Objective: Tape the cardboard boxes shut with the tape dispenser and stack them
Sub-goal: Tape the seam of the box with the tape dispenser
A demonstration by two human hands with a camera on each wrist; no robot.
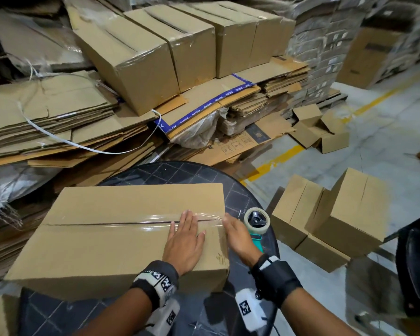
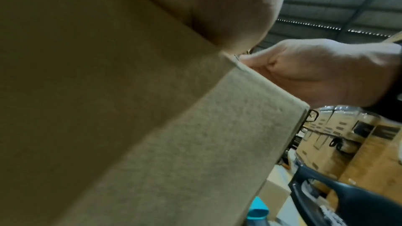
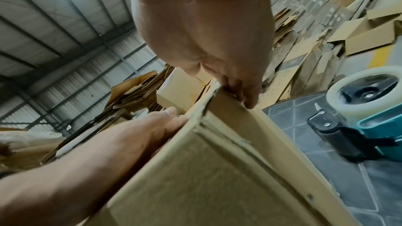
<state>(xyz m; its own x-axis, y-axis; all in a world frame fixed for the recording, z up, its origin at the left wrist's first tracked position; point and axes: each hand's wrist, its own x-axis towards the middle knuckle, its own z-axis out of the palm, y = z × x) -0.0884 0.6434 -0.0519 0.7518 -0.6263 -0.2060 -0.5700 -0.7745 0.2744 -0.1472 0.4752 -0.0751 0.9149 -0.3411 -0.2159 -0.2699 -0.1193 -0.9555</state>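
A closed cardboard box (image 1: 107, 238) lies on a dark round table (image 1: 180, 173), with clear tape (image 1: 155, 220) running along its top seam. My left hand (image 1: 186, 235) lies flat on the box top near its right end, fingers straight over the tape. My right hand (image 1: 233, 231) is at the box's right edge. In the right wrist view its fingers (image 3: 245, 95) press down on the top of the end face. The tape dispenser (image 1: 256, 223), teal-handled with a clear roll, lies on the table just right of the box, and neither hand holds it.
Several taped boxes (image 1: 155, 57) stand in a row on piles of flattened cardboard behind the table. More closed boxes (image 1: 337, 214) sit on the floor to the right, an open small box (image 1: 320, 132) farther back. A black chair (image 1: 417, 263) stands at the right edge.
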